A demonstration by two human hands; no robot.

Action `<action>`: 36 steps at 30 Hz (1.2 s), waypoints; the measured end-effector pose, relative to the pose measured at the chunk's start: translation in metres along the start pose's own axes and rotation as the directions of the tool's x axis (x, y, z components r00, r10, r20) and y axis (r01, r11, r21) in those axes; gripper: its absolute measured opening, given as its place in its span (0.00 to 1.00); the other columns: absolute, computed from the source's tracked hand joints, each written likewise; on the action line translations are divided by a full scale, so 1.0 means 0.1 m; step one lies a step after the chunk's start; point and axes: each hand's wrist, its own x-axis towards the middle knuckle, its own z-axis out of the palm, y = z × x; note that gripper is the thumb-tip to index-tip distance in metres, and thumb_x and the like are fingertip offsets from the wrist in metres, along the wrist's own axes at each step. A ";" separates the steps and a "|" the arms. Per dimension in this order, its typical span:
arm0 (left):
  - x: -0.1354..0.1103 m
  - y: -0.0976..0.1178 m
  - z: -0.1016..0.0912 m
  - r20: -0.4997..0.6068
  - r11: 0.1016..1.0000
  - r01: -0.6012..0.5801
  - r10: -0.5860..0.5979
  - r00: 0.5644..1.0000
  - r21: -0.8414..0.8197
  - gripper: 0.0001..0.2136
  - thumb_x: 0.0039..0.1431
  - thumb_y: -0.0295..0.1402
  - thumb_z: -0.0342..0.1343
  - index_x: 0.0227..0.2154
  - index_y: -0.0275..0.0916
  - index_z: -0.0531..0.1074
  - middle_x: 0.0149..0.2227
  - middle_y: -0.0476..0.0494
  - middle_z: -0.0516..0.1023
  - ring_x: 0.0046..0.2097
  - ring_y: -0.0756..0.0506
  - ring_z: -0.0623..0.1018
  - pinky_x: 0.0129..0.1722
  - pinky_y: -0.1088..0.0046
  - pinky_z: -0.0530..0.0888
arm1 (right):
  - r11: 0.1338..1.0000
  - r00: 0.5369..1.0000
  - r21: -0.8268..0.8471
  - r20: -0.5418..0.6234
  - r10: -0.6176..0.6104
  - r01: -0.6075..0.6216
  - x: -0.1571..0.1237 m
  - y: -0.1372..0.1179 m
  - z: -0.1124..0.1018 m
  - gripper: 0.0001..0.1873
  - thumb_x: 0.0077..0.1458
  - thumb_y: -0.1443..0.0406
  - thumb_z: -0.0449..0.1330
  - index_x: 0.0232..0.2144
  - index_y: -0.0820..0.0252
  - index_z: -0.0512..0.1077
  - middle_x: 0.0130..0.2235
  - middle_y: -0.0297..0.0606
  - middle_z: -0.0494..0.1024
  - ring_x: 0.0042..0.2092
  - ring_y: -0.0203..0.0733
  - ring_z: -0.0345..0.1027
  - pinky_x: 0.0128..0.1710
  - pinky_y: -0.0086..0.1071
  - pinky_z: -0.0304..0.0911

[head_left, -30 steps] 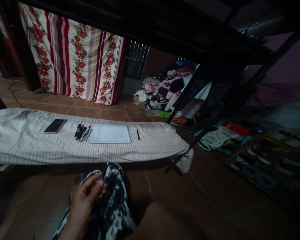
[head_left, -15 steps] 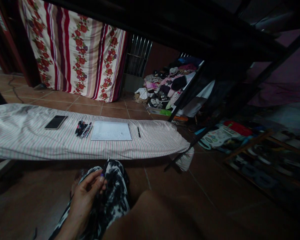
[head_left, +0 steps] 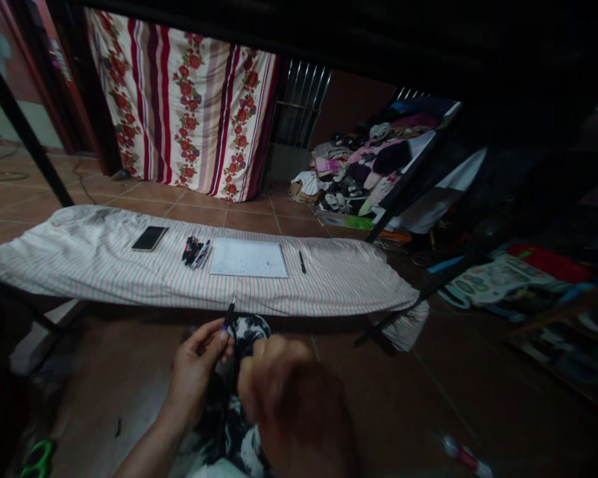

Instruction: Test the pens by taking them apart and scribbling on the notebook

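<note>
At far left, a bright green looped object [head_left: 38, 459] lies on the brown tiled floor [head_left: 122, 388], with a small dark piece [head_left: 118, 427] to its right. Above them runs a long bench [head_left: 144, 279] covered by a wrinkled, pale cloth with thin stripes, its far-left part bearing a flat, rounded-corner phone [head_left: 150, 238], dark screen up. Behind it hangs a soft curtain [head_left: 209, 119] with red roses and maroon bands. Next on the bench comes a loose bundle of pens [head_left: 196, 253], mostly black, just beside the notebook. Below, the left hand [head_left: 199, 358] pinches a slim dark pen [head_left: 230, 315] in its fingertips, the pale tip pointing up toward the bench edge. The spiral-bound notebook [head_left: 248, 257] lies open at a pale page, above the black-and-white patterned trousers [head_left: 253, 328]. The right hand [head_left: 289, 385] is blurred, fingers curled; whether it grasps anything I cannot tell. Farther back are a barred window [head_left: 301, 103] and a cardboard box [head_left: 303, 191] with white cloth over it. A lone black pen [head_left: 301, 261] lies right of the notebook. Beyond spreads a heap of crumpled clothes [head_left: 363, 162]; at far right stands a rack [head_left: 558, 313], its contents too dark to identify.
</note>
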 end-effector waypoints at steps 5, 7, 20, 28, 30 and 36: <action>-0.02 0.12 0.10 0.012 0.995 -0.050 0.051 0.999 -0.082 0.19 0.38 0.36 0.65 0.36 0.34 0.72 0.24 0.49 0.76 0.25 0.53 0.72 0.25 0.79 0.68 | 0.940 0.985 0.316 -0.069 0.156 -0.127 0.38 0.08 -0.15 0.19 0.45 0.52 0.59 0.16 0.60 0.65 0.16 0.26 0.58 0.15 0.24 0.38 0.11 0.19 0.38; -0.02 0.14 0.14 0.004 0.993 -0.055 0.055 0.998 -0.105 0.19 0.37 0.35 0.65 0.35 0.33 0.72 0.23 0.49 0.76 0.24 0.53 0.72 0.24 0.79 0.67 | 0.934 0.976 0.319 -0.090 0.198 -0.160 0.45 0.19 -0.24 0.19 0.46 0.52 0.57 0.16 0.61 0.66 0.15 0.27 0.59 0.14 0.24 0.38 0.09 0.18 0.35; -0.06 0.15 0.40 0.097 0.980 -0.054 0.073 0.993 -0.193 0.17 0.41 0.34 0.64 0.37 0.34 0.71 0.24 0.50 0.75 0.23 0.55 0.71 0.24 0.80 0.67 | 0.835 0.876 0.348 -0.073 0.477 -0.426 0.38 0.77 -0.30 0.10 0.49 0.59 0.59 0.33 0.58 0.74 0.33 0.36 0.74 0.34 0.37 0.67 0.33 0.29 0.66; 0.00 0.13 0.46 0.070 0.967 -0.069 0.088 0.994 -0.244 0.17 0.42 0.33 0.63 0.37 0.33 0.70 0.24 0.50 0.75 0.23 0.55 0.71 0.24 0.81 0.67 | 0.816 0.876 0.417 -0.088 0.474 -0.400 0.36 0.77 -0.33 0.11 0.49 0.59 0.59 0.32 0.60 0.75 0.36 0.38 0.75 0.39 0.38 0.68 0.37 0.30 0.65; -0.01 0.13 0.48 0.075 0.961 -0.043 0.066 0.995 -0.274 0.18 0.42 0.32 0.63 0.38 0.33 0.70 0.24 0.50 0.75 0.23 0.55 0.71 0.24 0.81 0.67 | 0.792 0.868 0.454 -0.075 0.491 -0.409 0.36 0.78 -0.30 0.12 0.50 0.58 0.58 0.33 0.59 0.75 0.37 0.37 0.76 0.40 0.38 0.68 0.36 0.28 0.65; -0.02 0.15 0.49 0.058 0.957 -0.070 0.089 0.994 -0.280 0.18 0.41 0.32 0.64 0.37 0.33 0.70 0.23 0.50 0.75 0.23 0.56 0.71 0.23 0.82 0.66 | 0.723 0.839 0.495 0.026 0.543 -0.482 0.27 0.80 -0.22 0.16 0.54 0.55 0.53 0.40 0.56 0.72 0.44 0.38 0.75 0.41 0.40 0.69 0.37 0.33 0.65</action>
